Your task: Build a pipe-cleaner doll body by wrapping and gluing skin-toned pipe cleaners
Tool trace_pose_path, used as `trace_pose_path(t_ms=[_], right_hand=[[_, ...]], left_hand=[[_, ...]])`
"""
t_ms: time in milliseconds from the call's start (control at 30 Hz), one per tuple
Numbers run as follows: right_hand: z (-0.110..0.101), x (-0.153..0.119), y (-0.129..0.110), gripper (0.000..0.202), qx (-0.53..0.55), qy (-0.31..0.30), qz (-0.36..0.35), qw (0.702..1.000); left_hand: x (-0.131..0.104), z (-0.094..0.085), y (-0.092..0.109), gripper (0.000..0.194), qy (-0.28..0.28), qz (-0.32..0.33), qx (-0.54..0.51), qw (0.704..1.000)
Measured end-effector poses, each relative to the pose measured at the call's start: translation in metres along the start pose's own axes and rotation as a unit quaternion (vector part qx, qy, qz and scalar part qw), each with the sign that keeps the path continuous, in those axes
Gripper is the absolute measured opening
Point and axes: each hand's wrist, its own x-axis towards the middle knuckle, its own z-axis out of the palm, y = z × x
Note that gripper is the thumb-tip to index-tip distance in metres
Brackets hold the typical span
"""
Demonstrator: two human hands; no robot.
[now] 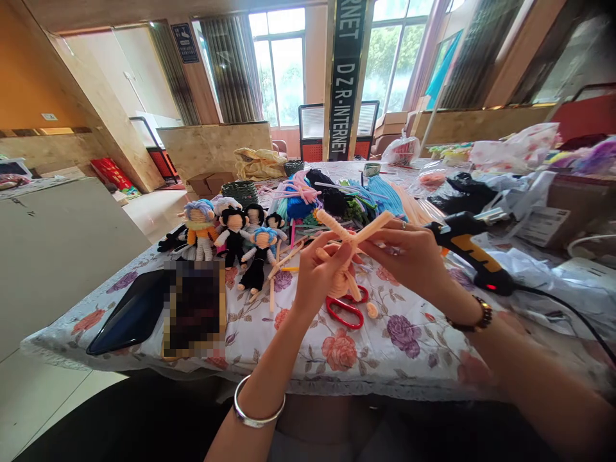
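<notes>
A peach-coloured figure of fuzzy stems [342, 277] is held up over the flowered table. My left hand [321, 269] pinches it from the left, with thumb and fingers near the point where the stems cross. From the right, my right hand [402, 253] has its fingers closed on the same figure, by the stem that slants up to the right. Red-handled scissors [345, 313] lie on the cloth just below, their blades hidden. Beside them is a small peach piece [372, 310].
Finished dolls [234, 237] stand at the left behind a dark phone-like slab [129, 308] and a blurred-out item [195, 308]. Coloured stems [332, 196] are heaped at the back. A glue gun [469, 250] with a cord is right, near plastic bags [524, 186].
</notes>
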Motion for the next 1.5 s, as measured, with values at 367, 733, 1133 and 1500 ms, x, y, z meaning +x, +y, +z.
trace_pose_path(t_ms=[367,733,1133,1500], right_hand=[[0.009,-0.005,0.006,0.01,-0.169,0.116,-0.195,0.959],[0.015,-0.011,0.017,0.016,-0.203,0.149,-0.227,0.941],[0.008,-0.014,0.021,0.023,-0.253,0.113,-0.301,0.912],[0.015,-0.013,0.019,0.013,-0.175,0.132,-0.24,0.946]], left_hand=[[0.001,0.0,-0.001,0.024,0.023,0.012,0.012,1.0],[0.001,-0.001,-0.003,0.027,0.015,0.012,0.017,1.0],[-0.004,0.007,0.004,0.031,0.049,0.02,0.091,0.994],[-0.006,0.005,-0.003,0.036,0.041,0.008,0.069,0.997]])
